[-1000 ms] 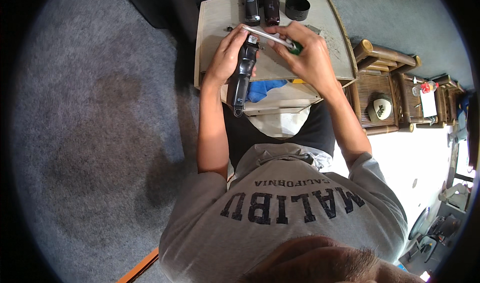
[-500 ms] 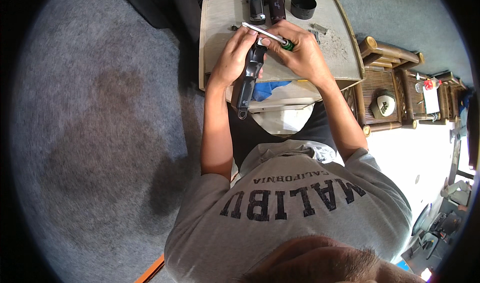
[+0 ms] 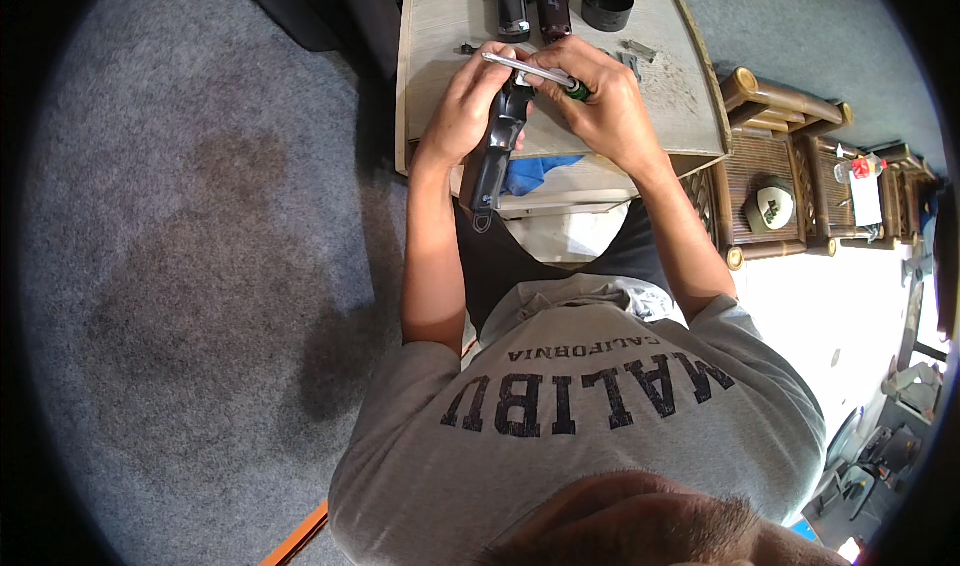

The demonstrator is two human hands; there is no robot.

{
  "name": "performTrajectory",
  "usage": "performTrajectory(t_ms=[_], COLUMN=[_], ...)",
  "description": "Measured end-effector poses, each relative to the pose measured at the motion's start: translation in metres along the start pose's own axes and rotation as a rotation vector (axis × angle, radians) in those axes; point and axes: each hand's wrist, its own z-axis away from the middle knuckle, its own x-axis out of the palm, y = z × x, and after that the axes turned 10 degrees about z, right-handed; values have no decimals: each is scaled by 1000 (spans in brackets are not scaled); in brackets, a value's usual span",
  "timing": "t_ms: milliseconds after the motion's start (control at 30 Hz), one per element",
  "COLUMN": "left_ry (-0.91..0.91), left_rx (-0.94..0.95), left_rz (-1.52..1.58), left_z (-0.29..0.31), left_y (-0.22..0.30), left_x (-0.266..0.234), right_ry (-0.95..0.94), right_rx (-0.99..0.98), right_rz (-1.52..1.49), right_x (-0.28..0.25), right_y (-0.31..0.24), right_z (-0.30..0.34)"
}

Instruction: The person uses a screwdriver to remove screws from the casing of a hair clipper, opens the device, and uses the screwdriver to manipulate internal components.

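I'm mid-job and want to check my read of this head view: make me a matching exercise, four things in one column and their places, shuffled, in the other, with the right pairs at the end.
Things
1. Green-handled screwdriver
2. Hair clipper with a loop at its end
3. Round black container
4. Cap

Places
A. On the bamboo bench
B. Held in the left hand
C. Standing on the far part of the tabletop
D. Held in the right hand

Right pairs: 1-D, 2-B, 3-C, 4-A
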Motion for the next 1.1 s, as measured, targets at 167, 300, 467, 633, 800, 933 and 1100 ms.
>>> performTrajectory(t_ms=[167,300,467,633,800,933,1100], left_ry=[10,11,6,19,38,47,47], left_rx=[-4,1,5,-5,-7,7,4], left_rz=[-7,-15,-7,-2,-16,-29,-47], left_z=[0,1,0,1,3,3,3], left_y=[1,1,-1,0,3,3,6], left_x=[2,3,2,3,5,7,9], right_ry=[19,4,4,-11,-17,-48,-50], right_rx=[14,33,46,2,7,13,20], right_rz=[51,10,-14,26,11,28,23], right_x=[1,0,-2,-2,-4,-6,-7], right_y=[3,1,0,1,1,-2,-2], right_z=[4,3,3,5,5,5,6])
